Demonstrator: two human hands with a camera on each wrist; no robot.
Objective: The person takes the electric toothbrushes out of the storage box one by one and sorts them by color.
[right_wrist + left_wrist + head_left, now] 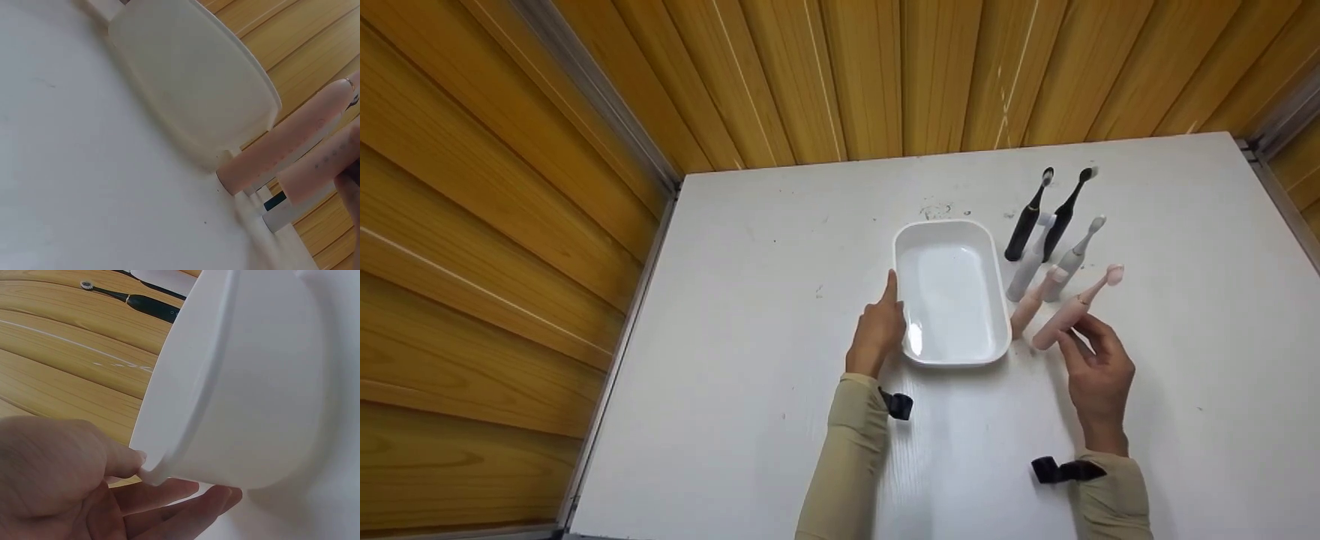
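Note:
My left hand (880, 330) grips the near left part of the rim of a white rectangular dish (949, 358). In the left wrist view its thumb lies over the rim and its fingers are against the outside wall. My right hand (1101, 371) pinches a pink electric toothbrush (1065, 319) by its handle, to the right of the dish. This toothbrush leans with its head to the upper right, and its base seems raised off the table in the right wrist view. Another pink electric toothbrush (281, 140) stands upright between it and the dish.
Behind the pink pair stand a white toothbrush (1027, 268) and a grey one (1072, 262), then two black toothbrushes (1024, 231), all close to the dish's right side. The white table (735, 337) meets yellow wood-look panels (870, 82) at the back.

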